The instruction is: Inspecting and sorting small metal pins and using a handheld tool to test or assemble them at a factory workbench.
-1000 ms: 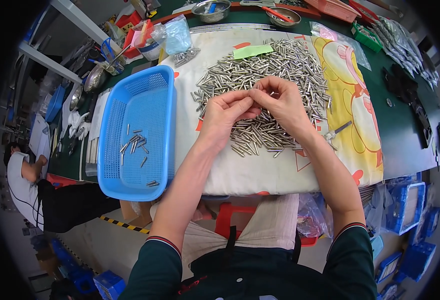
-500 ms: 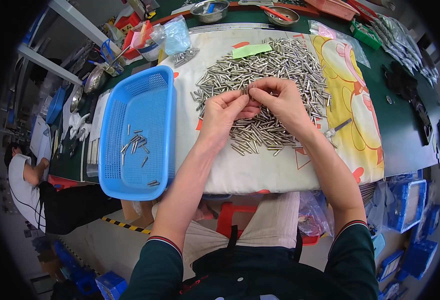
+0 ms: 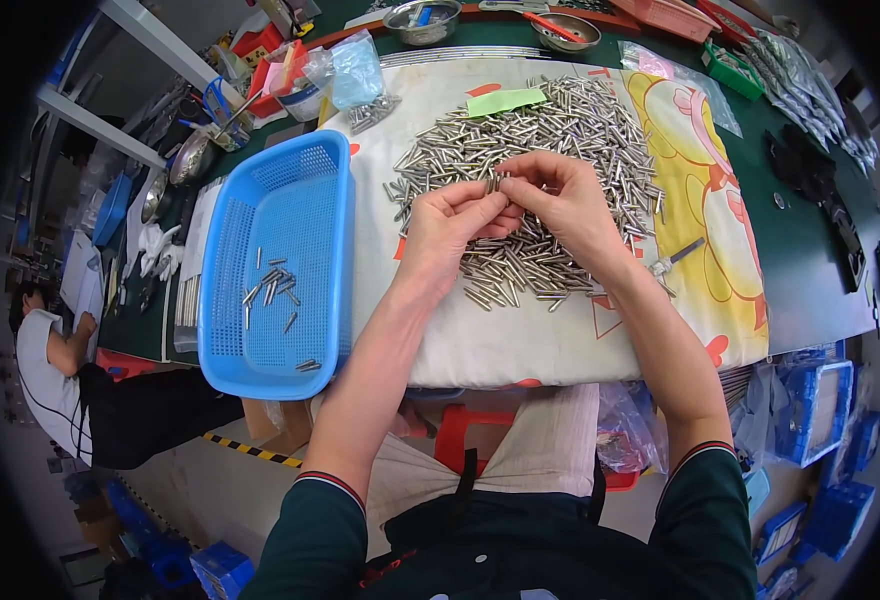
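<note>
My left hand (image 3: 452,222) and my right hand (image 3: 557,203) meet over a wide heap of short metal pins (image 3: 505,277) spread on a patterned cloth (image 3: 520,350). Fingertips of both hands pinch together around a few of the same small metal pins (image 3: 493,183), mostly hidden by the fingers. To the left of my forearm stands a blue plastic basket (image 3: 343,260), with several loose pins (image 3: 278,285) on its bottom. A pale green paper slip (image 3: 505,101) lies on the far part of the heap.
Two metal bowls (image 3: 421,22) stand at the back. A clear bag of pins (image 3: 370,112) lies behind the basket. Right of the heap is a caliper-like tool (image 3: 678,255). Another person (image 3: 52,370) works at far left. Blue crates (image 3: 810,410) stand below right.
Almost nothing differs. The fingers have shifted slightly around the pins, while both hands stay over the heap; the view has moved a touch.
</note>
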The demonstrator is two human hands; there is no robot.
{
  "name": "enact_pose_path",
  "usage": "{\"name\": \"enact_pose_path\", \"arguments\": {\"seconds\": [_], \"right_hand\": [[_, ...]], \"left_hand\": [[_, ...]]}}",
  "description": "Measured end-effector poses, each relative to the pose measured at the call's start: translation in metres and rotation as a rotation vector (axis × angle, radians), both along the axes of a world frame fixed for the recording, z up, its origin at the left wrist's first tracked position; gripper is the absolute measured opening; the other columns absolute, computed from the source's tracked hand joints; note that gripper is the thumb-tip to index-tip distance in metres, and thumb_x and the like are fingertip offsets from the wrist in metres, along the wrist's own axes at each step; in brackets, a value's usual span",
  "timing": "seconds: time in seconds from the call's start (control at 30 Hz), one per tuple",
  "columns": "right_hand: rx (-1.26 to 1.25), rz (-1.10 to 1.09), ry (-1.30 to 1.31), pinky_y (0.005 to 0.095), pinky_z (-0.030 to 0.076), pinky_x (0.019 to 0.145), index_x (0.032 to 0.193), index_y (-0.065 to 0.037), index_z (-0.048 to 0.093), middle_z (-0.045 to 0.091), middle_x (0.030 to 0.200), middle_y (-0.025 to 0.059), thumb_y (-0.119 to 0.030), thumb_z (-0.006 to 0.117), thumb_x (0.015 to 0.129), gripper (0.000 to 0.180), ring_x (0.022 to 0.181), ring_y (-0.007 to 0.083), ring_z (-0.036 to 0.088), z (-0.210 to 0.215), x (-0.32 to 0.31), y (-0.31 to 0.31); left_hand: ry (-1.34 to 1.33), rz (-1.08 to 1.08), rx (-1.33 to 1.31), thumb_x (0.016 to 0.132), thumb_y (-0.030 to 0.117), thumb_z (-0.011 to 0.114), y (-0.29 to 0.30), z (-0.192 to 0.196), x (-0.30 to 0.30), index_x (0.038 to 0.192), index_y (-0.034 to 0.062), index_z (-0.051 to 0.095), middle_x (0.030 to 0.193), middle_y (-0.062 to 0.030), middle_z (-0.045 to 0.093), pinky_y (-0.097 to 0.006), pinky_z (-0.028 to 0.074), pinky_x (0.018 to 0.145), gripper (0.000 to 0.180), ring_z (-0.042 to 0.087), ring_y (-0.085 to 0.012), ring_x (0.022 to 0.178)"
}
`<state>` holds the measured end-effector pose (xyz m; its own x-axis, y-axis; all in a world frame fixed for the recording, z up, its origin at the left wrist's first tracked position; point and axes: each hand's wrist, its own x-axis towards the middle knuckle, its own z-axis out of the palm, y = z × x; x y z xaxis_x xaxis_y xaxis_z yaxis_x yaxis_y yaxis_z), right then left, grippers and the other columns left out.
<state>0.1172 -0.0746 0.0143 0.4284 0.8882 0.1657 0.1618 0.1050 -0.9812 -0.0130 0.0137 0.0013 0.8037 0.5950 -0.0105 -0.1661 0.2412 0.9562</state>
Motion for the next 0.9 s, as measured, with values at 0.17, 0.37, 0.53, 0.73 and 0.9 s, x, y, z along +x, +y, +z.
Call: {"name": "enact_pose_path", "arguments": {"seconds": [0.17,0.37,0.53,0.73,0.9], "right_hand": [[-0.012,0.006,0.015,0.0201,0.045,0.065,0.097,0.001,0.062,0.063,0.080,0.0026,-0.008,0.060,0.081,0.019,0.071,0.0067,0.056,0.0014,-0.0001,-0.0007],[-0.005,0.021,0.009,0.0198,0.045,0.063,0.097,0.002,0.062,0.062,0.077,0.0024,-0.007,0.060,0.080,0.019,0.069,0.0063,0.055,0.0024,0.0003,-0.0013],[-0.019,-0.016,-0.013,0.0189,0.043,0.060,0.094,0.001,0.063,0.061,0.076,0.0016,-0.007,0.061,0.079,0.018,0.068,0.0052,0.053,0.0070,-0.0027,-0.0025],[-0.002,-0.023,-0.056,0.0188,0.043,0.060,0.092,0.000,0.064,0.062,0.077,0.0009,-0.007,0.063,0.077,0.017,0.067,0.0047,0.052,0.0039,-0.0009,-0.0017],[-0.016,-0.017,-0.051,0.0190,0.043,0.060,0.091,0.001,0.064,0.062,0.077,0.0010,-0.007,0.063,0.077,0.016,0.067,0.0047,0.052,0.0050,-0.0011,-0.0020]], "left_hand": [[0.001,0.014,0.001,0.083,0.006,0.060,-0.0002,-0.0003,0.0001,0.097,-0.0046,0.062,0.079,-0.0100,0.066,-0.022,0.052,0.064,0.018,0.063,-0.0121,0.068],[0.008,0.025,0.027,0.083,0.004,0.060,-0.0007,-0.0010,0.0004,0.099,-0.0052,0.061,0.080,-0.0108,0.066,-0.022,0.053,0.063,0.019,0.064,-0.0129,0.068],[0.020,0.018,0.025,0.083,0.005,0.059,-0.0013,-0.0008,-0.0002,0.100,-0.0053,0.061,0.081,-0.0107,0.066,-0.022,0.053,0.063,0.020,0.064,-0.0134,0.069],[0.012,0.020,0.065,0.084,0.006,0.058,-0.0029,-0.0013,0.0002,0.100,-0.0048,0.061,0.081,-0.0104,0.066,-0.022,0.053,0.063,0.019,0.064,-0.0137,0.069],[0.031,0.023,0.130,0.085,0.005,0.057,-0.0025,-0.0019,-0.0003,0.100,-0.0053,0.061,0.081,-0.0105,0.066,-0.022,0.053,0.064,0.019,0.064,-0.0132,0.070]]}}
